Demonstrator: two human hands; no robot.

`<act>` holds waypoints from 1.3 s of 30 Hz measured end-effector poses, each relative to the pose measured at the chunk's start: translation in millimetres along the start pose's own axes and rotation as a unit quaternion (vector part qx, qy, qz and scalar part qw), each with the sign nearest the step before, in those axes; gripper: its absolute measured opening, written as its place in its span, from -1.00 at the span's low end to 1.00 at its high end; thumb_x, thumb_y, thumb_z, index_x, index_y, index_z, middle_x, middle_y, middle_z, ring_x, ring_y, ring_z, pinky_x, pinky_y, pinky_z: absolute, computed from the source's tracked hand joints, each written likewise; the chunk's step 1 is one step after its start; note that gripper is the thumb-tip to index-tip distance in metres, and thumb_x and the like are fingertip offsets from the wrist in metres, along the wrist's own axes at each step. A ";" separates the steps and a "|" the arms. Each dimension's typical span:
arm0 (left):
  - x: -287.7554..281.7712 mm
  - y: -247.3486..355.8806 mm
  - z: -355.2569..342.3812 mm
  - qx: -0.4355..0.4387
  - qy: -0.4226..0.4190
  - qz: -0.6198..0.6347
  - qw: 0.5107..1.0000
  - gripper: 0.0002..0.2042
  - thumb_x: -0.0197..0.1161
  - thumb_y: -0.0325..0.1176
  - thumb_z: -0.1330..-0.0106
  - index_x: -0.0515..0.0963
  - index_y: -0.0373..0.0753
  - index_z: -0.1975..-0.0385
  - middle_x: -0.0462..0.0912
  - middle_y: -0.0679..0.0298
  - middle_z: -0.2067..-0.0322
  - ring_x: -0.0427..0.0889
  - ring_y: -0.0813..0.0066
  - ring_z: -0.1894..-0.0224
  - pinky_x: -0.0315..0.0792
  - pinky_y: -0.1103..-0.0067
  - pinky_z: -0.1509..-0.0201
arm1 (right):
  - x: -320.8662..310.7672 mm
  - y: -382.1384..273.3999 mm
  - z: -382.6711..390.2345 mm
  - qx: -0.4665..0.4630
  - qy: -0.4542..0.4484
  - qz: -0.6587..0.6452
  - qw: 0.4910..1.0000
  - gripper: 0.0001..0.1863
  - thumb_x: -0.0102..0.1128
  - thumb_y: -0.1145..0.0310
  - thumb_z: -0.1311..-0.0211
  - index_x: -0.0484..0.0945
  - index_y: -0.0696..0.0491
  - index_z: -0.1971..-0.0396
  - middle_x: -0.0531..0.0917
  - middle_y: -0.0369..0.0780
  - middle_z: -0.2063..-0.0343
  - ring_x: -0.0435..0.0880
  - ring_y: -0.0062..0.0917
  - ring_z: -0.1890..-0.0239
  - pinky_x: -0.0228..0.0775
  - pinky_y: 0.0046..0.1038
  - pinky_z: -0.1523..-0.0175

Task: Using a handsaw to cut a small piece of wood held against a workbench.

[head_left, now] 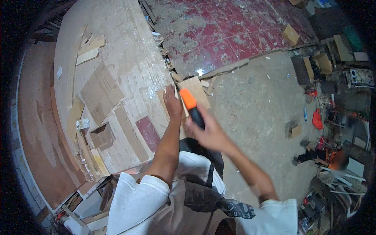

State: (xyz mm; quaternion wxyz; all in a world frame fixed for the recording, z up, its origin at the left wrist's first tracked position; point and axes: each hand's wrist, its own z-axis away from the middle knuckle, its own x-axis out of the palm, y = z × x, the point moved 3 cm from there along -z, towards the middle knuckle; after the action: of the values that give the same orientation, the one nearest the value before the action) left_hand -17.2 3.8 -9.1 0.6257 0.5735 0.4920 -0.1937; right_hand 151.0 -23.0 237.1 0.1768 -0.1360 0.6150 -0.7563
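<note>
My left hand (pixel 172 102) lies flat, fingers stretched forward, on a light wooden board (pixel 161 98) at the workbench's right edge. Just to its right, my right hand (pixel 209 131) is closed around a tool with an orange and black handle (pixel 188 98). The working end of that tool is hidden, and the hand is slightly blurred. Beyond the orange part, another pale board (pixel 192 86) juts past the bench edge.
On the workbench (pixel 129 70) lie a square wooden panel (pixel 101 94), a dark red strip (pixel 148 133), an open wooden box (pixel 102 136) and a plastic cup (pixel 82 124). Offcuts litter the bench's edge. A person (pixel 333 158) sits at the far right beside scrap and cardboard boxes (pixel 322 62).
</note>
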 end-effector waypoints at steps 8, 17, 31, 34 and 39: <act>7.1 -1.1 -6.4 0.095 0.081 0.185 0.975 -0.50 0.02 -0.61 -0.14 0.37 -0.32 -0.17 0.40 0.01 -0.19 0.33 -0.04 -0.26 0.11 0.19 -0.41 | 1.5 -74.8 -170.4 0.070 -0.117 -0.005 0.991 -0.87 0.05 0.48 -0.06 0.38 0.25 0.49 0.45 -0.21 0.64 0.54 -0.49 0.62 0.37 -0.38 0.58; 32.0 -14.3 4.1 0.036 0.056 0.093 0.993 -0.47 -0.01 -0.62 -0.08 0.40 -0.29 -0.15 0.38 0.03 -0.22 0.25 0.07 -0.35 0.04 0.23 -0.46 | 38.5 -65.2 -249.8 0.182 -0.119 -0.019 0.976 -0.70 -0.16 0.56 -0.11 0.31 0.33 0.13 0.55 -0.03 0.53 0.61 -0.34 0.61 0.53 -0.30 0.59; 11.9 6.9 3.7 -0.019 0.030 0.086 0.996 -0.49 0.03 -0.57 -0.19 0.33 -0.26 -0.21 0.37 0.02 -0.21 0.25 0.00 -0.33 0.06 0.18 -0.45 | 26.8 12.6 -236.6 0.231 -0.066 -0.002 0.971 -0.95 -0.06 0.58 -0.08 0.38 0.26 0.50 0.43 -0.20 0.69 0.46 -0.49 0.72 0.36 -0.40 0.68; 5.5 -0.4 1.2 -0.092 0.050 0.253 0.962 -0.52 0.06 -0.54 -0.24 0.34 -0.25 -0.22 0.39 0.04 -0.19 0.29 -0.01 -0.29 0.11 0.21 -0.42 | 31.5 20.5 -237.8 0.257 -0.086 -0.038 0.962 -0.96 -0.06 0.59 -0.08 0.37 0.24 0.48 0.43 -0.22 0.67 0.45 -0.53 0.70 0.33 -0.44 0.70; -11.1 34.8 -8.6 -0.104 0.007 0.114 0.988 -0.58 0.07 -0.42 -0.34 0.36 -0.27 -0.22 0.42 0.03 -0.17 0.33 -0.03 -0.25 0.17 0.21 -0.37 | 18.3 33.5 -246.2 0.285 -0.093 -0.025 0.954 -0.96 -0.05 0.57 -0.06 0.37 0.20 0.54 0.43 -0.23 0.68 0.41 -0.57 0.71 0.33 -0.46 0.68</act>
State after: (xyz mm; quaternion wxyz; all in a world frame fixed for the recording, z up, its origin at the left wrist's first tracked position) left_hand 2.6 17.4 19.7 0.6966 0.5589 0.4453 -0.0642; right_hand 33.6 180.2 153.2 0.2460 -0.1653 0.3508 -0.8883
